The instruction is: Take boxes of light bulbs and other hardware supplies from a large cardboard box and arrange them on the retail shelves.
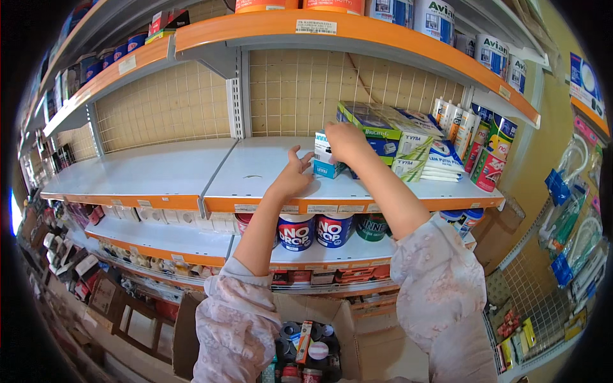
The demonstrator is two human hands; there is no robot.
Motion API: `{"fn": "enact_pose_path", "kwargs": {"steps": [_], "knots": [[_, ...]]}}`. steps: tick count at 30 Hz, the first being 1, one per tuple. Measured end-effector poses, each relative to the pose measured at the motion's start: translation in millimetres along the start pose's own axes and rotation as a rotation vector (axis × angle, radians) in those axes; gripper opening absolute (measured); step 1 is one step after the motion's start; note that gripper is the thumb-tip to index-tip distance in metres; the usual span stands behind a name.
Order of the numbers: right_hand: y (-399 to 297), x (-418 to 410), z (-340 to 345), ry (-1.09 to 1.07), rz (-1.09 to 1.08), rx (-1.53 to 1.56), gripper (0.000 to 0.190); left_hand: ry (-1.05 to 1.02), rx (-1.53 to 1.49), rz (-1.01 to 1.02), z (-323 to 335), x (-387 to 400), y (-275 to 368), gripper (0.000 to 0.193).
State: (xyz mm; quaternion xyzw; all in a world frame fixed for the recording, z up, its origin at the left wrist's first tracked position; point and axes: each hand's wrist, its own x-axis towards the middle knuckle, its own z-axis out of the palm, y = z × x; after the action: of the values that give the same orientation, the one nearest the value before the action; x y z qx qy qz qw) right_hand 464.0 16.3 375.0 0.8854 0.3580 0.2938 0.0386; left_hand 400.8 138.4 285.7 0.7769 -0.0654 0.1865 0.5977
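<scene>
On the white shelf (254,167), small white-and-teal cardboard boxes (323,155) stand in what looks like a short stack. My right hand (347,142) grips the upper part of it from the right, its fingertips partly hidden. Just left of the boxes, my left hand (293,173) is held with fingers apart and nothing in it; whether a fingertip touches the cardboard is hard to tell. Close behind my right hand are stacked green-and-blue boxes (368,122). Green-and-white boxes (413,152) stand to their right.
White glue packets (440,163), sealant cartridges (459,127) and cans (488,170) fill the shelf's right end. An orange-edged shelf (268,29) with paint cans overhangs. Paint tubs (297,232) stand below. An open carton (347,335) of mixed goods sits on the floor between my arms.
</scene>
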Motion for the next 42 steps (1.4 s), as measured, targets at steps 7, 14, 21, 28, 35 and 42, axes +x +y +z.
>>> {"fn": "enact_pose_path", "kwargs": {"steps": [7, 14, 21, 28, 35, 42], "knots": [[-5, 3, 18, 0.209, -0.015, -0.106, 0.014, -0.120, 0.079, 0.057, 3, -1, -3, 0.072], [1, 41, 44, 0.193, 0.037, -0.116, 0.013, 0.036, 0.602, 0.017, 5, -7, 3, 0.042], [17, 94, 88, 0.205, 0.009, -0.189, 0.012, 0.300, 0.413, 0.099, -4, -2, -14, 0.043], [25, 127, 119, 0.241, 0.073, -0.155, 0.013, 0.373, 0.216, 0.121, -8, -2, -19, 0.045], [22, 146, 133, 0.289, 0.034, -0.162, 0.012, 0.348, 0.151, 0.139, -13, -10, -13, 0.044], [27, 153, 148, 0.169, 0.190, -0.065, 0.020, 0.429, 0.322, 0.097, -5, -1, -9, 0.045]]}}
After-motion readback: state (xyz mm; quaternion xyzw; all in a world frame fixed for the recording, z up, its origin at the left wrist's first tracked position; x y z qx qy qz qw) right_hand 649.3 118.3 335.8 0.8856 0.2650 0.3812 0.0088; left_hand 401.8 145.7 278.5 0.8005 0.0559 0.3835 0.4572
